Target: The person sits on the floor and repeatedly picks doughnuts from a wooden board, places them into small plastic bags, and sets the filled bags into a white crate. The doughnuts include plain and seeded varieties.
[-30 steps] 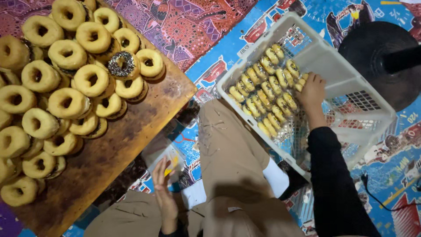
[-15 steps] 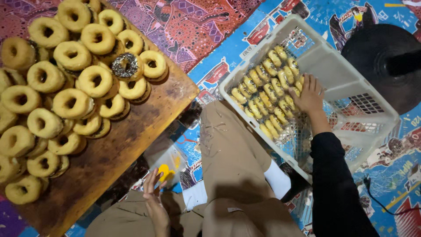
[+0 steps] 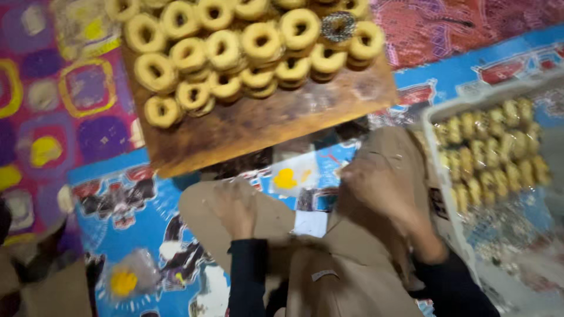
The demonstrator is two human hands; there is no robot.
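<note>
Both hands had drawn in over the lap, the right hand (image 3: 376, 191) out of the white plastic basket (image 3: 437, 170), beside a small clear plastic bag with yellow filling (image 3: 292, 176), likely light, soft and slippery, best pinched by its edge; finger positions blurred, left hand (image 3: 235, 205) included.

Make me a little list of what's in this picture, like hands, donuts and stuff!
left hand: blurred, over the lap, looks empty
right hand: blurred, over the knee, grip unclear
donuts: stacked on a wooden board
sprinkled donut: one, at the stack's right end
basket: white, at right, holds rows of packed donuts
mat: blue, patterned
small bag: clear, yellow inside, between board and knees
</note>
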